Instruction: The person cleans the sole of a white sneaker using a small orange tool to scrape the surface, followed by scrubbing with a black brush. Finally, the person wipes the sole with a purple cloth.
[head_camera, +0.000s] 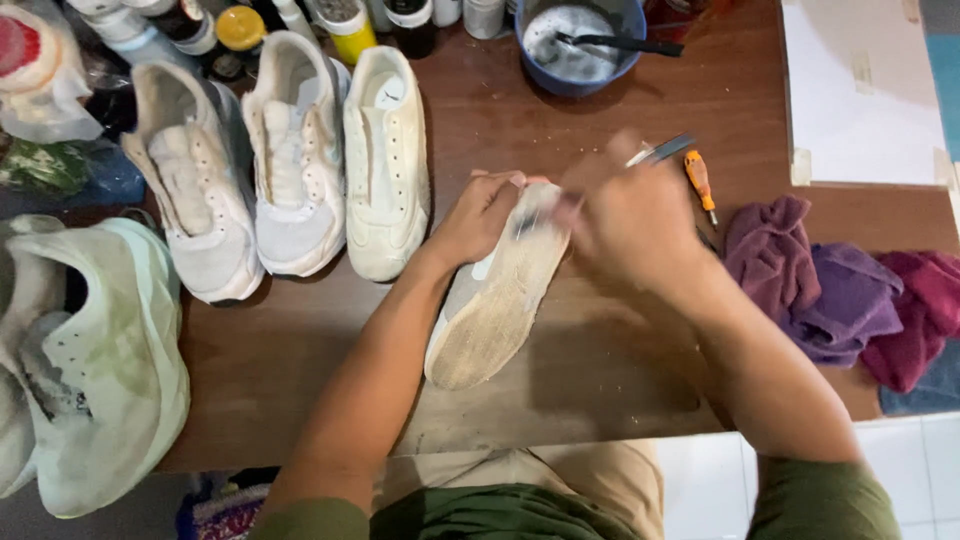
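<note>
Head view: shoe (495, 300) sole up, long way slants from near-left to far-right; left hand (480, 215) grips toe end, right hand (630, 215) clamps brush (660, 152) over same end, hands close together

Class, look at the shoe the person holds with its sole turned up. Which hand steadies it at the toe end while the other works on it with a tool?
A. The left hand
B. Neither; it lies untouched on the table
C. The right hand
A: the left hand has its grip on the far end of the upturned shoe, while the blurred right hand holds a thin tool against it.
</note>
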